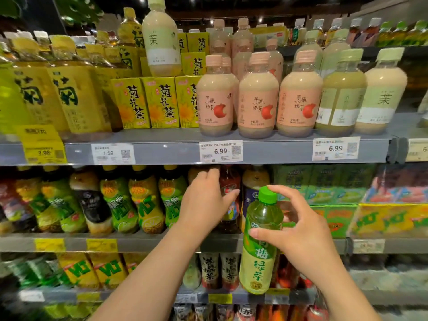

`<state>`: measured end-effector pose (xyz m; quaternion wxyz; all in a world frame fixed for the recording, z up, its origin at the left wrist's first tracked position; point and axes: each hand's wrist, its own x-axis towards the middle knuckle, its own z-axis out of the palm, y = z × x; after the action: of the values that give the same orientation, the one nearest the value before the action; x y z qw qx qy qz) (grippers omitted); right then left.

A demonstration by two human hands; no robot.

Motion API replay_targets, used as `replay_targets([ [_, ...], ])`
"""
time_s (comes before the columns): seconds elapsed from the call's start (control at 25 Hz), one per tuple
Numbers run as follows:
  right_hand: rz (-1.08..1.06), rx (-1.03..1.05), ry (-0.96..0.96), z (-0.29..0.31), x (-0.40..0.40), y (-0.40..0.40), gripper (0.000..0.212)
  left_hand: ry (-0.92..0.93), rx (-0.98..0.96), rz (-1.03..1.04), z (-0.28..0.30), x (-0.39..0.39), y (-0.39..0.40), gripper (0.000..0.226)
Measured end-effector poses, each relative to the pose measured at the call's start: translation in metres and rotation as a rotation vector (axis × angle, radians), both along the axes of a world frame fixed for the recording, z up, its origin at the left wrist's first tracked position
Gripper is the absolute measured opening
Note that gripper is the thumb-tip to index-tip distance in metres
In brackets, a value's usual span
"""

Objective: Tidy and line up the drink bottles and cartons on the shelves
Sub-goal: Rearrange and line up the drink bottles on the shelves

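Right hand [298, 237] pinches green tea bottle [260, 246] off shelf, likely awaiting slot. Left hand [206, 202], fingers spread, presses bottles at middle shelf [301, 245] front edge, probably clearing gap.

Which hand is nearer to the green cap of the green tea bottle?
The right hand: it holds the green tea bottle, with a fingertip touching the green cap. The left hand is apart, to the cap's left, at the bottles on the middle shelf.
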<state>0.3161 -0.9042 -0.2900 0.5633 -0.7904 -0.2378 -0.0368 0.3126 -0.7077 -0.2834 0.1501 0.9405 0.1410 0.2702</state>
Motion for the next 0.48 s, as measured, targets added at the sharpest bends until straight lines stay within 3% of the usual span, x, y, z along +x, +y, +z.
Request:
replay_targets([
  [0.12, -0.03, -0.006, 0.011, -0.001, -0.005, -0.008, 0.076, 0.083, -0.04, 0.041, 0.005, 0.011, -0.014, 0.059],
  [0.2, -0.035, -0.002, 0.023, 0.0, -0.008, -0.012, 0.075, 0.095, 0.048, 0.086, 0.001, 0.012, -0.017, 0.055],
  [0.32, -0.037, 0.008, 0.042, 0.004, -0.011, -0.016, 0.076, -0.06, 0.132, 0.132, -0.009, 0.004, -0.015, 0.06],
  [0.48, -0.037, -0.002, 0.036, 0.009, -0.013, -0.016, 0.075, -0.281, 0.004, 0.004, -0.032, -0.008, -0.016, 0.075],
])
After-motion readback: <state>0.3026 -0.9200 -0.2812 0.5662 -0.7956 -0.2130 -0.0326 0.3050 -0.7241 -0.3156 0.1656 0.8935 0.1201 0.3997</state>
